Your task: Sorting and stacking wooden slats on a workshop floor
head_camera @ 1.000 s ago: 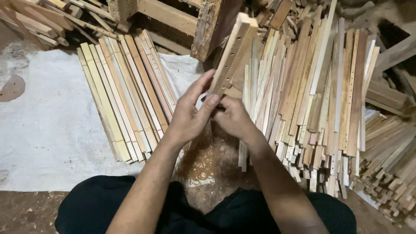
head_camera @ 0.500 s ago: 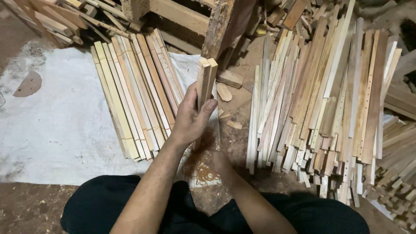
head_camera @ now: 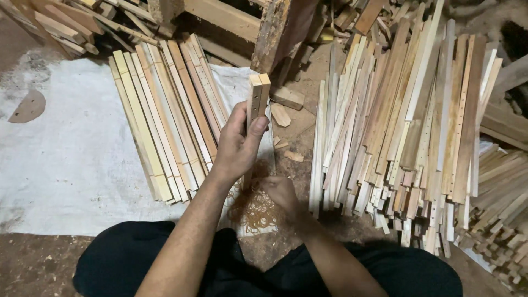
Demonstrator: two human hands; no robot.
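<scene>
Head camera looks down at a small bundle of wooden slats (head_camera: pixel 256 99), standing upright in front of the person. Some slats have little holes. Left hand (head_camera: pixel 236 146) is wrapped tight around the bundle. Right hand (head_camera: pixel 279 191) is lower down, its fingers pinching at a pile of thin rubber bands (head_camera: pixel 254 212) on the floor. Flat slats (head_camera: pixel 165 115) lie in a row on a white cloth (head_camera: pixel 60 159) to the left. A big heap of slats (head_camera: pixel 407 126) lies to the right.
</scene>
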